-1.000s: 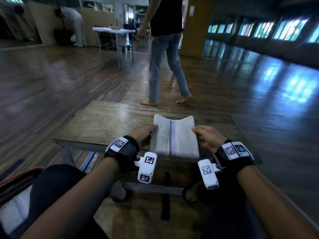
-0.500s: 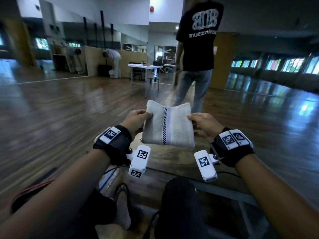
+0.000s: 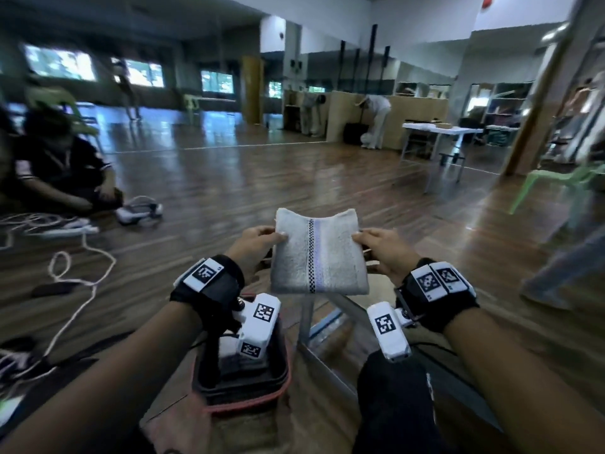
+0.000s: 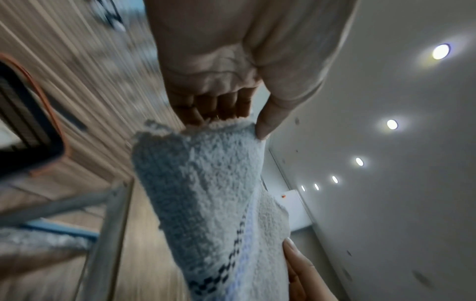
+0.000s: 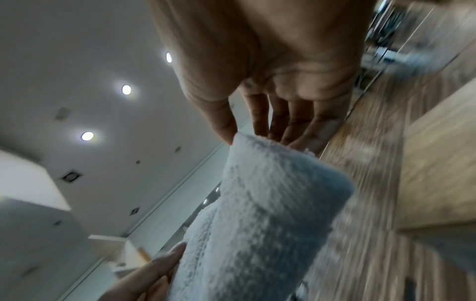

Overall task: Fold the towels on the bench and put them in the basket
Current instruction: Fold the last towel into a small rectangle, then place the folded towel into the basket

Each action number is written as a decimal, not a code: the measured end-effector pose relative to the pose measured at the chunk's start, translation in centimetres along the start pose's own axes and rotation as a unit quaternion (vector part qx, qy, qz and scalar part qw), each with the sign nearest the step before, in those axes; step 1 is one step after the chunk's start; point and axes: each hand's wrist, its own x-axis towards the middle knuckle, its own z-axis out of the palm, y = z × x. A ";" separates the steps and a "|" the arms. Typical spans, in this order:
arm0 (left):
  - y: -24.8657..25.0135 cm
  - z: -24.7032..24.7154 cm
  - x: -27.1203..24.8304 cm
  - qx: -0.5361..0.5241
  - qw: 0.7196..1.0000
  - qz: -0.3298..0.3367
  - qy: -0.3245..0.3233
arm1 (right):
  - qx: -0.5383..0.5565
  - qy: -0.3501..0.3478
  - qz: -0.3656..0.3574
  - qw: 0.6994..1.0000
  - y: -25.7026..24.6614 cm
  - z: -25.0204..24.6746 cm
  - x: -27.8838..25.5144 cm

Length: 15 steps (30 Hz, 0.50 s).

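Presently, a folded white terry towel [image 3: 319, 253] with a checked dark stripe and a pale blue band down its middle was held up in the air between both hands, clear of any surface. The left hand [image 3: 253, 245] pinched the towel's left edge, thumb on the upper face and fingers curled beneath; the left wrist view confirmed this, with the thumb [image 4: 268, 120] pressed on the cloth's corner and the fingers [image 4: 213, 106] tucked behind it. The right hand [image 3: 381, 250] gripped the right edge in like fashion, thumb on top; the right wrist view showed its thumb [image 5: 224, 124] and fingers [image 5: 283, 122] closing on the rolled fold of the towel [image 5: 257, 213]. Below the left wrist stood a dark basket [image 3: 242, 381] with a red rim, on the wooden floor, with pale folded cloth visible inside, partly hidden by the wrist camera. The towel hung just above and slightly to the right of the basket. A metal-framed bench [image 3: 330, 326] leg showed directly beneath the towel. Further off, a seated person [image 3: 55, 168] was on the floor at left beside white cables [image 3: 82, 257], and a green plastic chair [image 3: 563, 188] stood at right
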 end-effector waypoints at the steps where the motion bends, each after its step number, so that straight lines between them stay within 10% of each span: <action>1: -0.2 -1.6 -0.2 -0.006 1.000 -0.006 0.020 | -0.001 -0.018 -0.002 1.000 -0.1 1.7 0.8; 15: -3.6 -13.5 0.0 0.012 0.981 -0.038 0.187 | 0.018 -0.148 0.017 0.989 1.1 16.0 6.8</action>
